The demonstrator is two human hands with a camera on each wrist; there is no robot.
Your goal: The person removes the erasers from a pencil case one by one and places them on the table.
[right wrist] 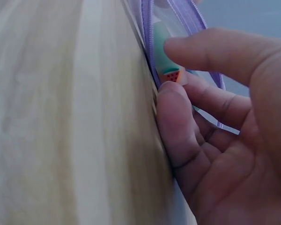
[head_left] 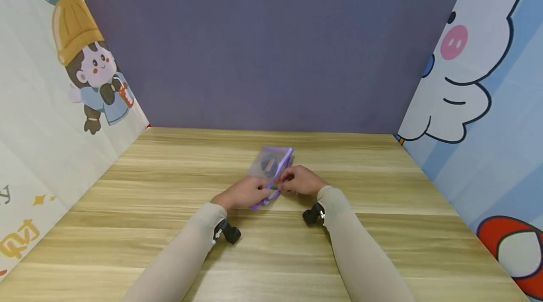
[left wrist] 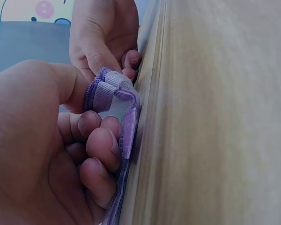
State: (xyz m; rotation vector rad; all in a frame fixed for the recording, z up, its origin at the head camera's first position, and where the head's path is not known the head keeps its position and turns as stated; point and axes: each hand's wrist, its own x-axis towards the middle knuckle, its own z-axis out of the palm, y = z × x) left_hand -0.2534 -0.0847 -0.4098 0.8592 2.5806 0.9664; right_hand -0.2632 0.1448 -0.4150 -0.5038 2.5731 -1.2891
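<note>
- Head view: I see the wood-grained table [head_left: 365,165].
- On it lies a purple-edged pouch [head_left: 277,153].
- The left hand [head_left: 247,191] pinches the pouch's edge.
- The right hand [head_left: 302,180], fingers curled, pinches a green piece [right wrist: 163,49] between the zipper edges.

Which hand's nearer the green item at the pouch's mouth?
Right: the right hand touches the green item; the left hand sits to its left, pinching the purple pouch edge.

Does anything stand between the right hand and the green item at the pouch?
Nothing visible does: the right hand touches the green item directly, between the purple edges of the pouch.
</note>
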